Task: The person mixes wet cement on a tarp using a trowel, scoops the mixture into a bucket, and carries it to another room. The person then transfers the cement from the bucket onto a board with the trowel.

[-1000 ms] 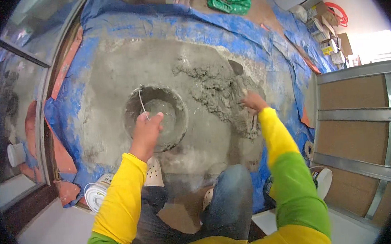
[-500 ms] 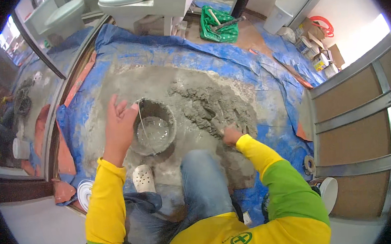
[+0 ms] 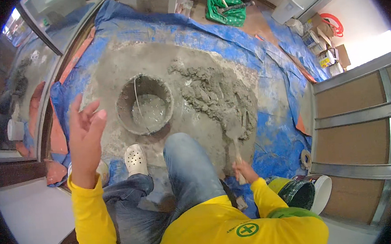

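Observation:
My right hand (image 3: 244,171) is wrapped round the pale wooden handle of a trowel (image 3: 237,148). Its blade is smeared with grey and lies at the near edge of a heap of wet mortar (image 3: 212,96). My left hand (image 3: 86,129) hangs in the air with fingers apart and nothing in it. To its right stands a dark bucket (image 3: 121,110), its rim caked with mortar, a thin wire handle across it and cloudy water inside.
A mortar-smeared blue tarp (image 3: 274,148) covers the floor. A green bag (image 3: 231,16) with tools on it lies far off. At right are a metal-framed panel (image 3: 352,97), a black bucket (image 3: 299,195) and a white bucket (image 3: 323,192). Glass panels (image 3: 16,89) rise at left.
My right hand has drawn back toward me with the trowel, uncovering its blade at the mortar's edge. My left hand has moved left, away from the bucket's rim.

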Action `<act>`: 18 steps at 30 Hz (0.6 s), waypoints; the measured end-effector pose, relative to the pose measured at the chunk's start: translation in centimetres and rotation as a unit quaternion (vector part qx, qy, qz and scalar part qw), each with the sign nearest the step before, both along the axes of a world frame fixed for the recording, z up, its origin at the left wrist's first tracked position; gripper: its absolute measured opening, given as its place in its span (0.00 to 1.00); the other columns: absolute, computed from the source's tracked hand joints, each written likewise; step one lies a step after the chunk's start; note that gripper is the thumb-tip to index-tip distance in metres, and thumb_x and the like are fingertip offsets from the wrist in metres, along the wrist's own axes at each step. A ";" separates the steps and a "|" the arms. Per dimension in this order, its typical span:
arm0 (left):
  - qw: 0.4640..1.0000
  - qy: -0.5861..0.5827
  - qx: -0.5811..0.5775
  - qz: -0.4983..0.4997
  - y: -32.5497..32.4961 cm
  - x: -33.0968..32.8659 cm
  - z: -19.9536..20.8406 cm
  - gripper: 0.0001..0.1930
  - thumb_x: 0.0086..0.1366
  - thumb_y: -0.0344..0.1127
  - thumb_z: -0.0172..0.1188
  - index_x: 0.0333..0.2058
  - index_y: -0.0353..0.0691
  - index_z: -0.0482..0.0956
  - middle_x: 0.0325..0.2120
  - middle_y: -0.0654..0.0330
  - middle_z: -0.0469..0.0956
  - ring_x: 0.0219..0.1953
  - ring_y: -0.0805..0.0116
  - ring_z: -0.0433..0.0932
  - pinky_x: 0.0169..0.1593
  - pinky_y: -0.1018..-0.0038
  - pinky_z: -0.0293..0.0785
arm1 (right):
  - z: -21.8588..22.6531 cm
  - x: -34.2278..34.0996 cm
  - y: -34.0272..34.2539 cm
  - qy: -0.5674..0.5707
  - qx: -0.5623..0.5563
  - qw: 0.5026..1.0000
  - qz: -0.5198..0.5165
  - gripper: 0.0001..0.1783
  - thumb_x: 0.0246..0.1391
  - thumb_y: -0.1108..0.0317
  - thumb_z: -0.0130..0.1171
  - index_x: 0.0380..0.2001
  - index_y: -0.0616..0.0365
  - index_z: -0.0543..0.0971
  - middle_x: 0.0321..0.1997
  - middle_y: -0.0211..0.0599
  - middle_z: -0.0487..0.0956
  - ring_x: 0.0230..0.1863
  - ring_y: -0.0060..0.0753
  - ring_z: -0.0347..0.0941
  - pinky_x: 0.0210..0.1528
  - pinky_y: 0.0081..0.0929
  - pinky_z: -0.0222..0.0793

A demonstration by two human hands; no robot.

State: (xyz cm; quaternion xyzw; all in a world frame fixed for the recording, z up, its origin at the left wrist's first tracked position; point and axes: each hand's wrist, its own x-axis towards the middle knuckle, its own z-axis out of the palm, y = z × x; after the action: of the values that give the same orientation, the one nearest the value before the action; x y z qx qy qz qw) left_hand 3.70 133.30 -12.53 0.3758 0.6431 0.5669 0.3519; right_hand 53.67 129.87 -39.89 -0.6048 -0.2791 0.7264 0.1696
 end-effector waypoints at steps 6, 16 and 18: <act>0.999 0.035 0.005 -0.001 0.1 -0.7 -0.6 0.35 0.63 0.34 0.59 0.64 0.34 0.51 0.49 0.52 0.69 0.48 0.70 0.69 0.52 0.75 0.66 | -5.4 -1.0 4.2 -0.024 -0.094 0.995 -0.014 0.10 0.54 0.65 0.56 0.23 0.54 0.69 0.13 0.29 0.67 0.11 0.28 0.64 0.13 0.29 0.63; 0.976 -0.014 -0.202 -0.082 6.9 1.3 -8.5 0.42 0.58 0.49 0.61 0.64 0.34 0.51 0.48 0.53 0.73 0.46 0.66 0.72 0.46 0.73 0.69 | -12.0 -11.8 12.9 -0.301 0.193 0.930 0.081 0.15 0.46 0.65 0.58 0.30 0.68 0.71 0.25 0.50 0.78 0.25 0.42 0.78 0.26 0.37 0.74; 0.965 0.046 -0.245 -0.084 7.3 -0.2 -10.1 0.45 0.57 0.48 0.62 0.64 0.29 0.49 0.55 0.44 0.67 0.54 0.58 0.69 0.57 0.64 0.63 | -8.9 -16.8 11.8 -0.416 0.309 0.840 0.158 0.21 0.43 0.65 0.58 0.37 0.72 0.69 0.35 0.62 0.78 0.38 0.56 0.78 0.38 0.44 0.74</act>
State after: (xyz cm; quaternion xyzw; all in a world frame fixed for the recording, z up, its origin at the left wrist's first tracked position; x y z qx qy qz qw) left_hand 3.50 140.57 -22.61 0.3563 0.7443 0.3423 0.4494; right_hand 36.90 141.62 -48.81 -0.7139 -0.6253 0.2995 0.0985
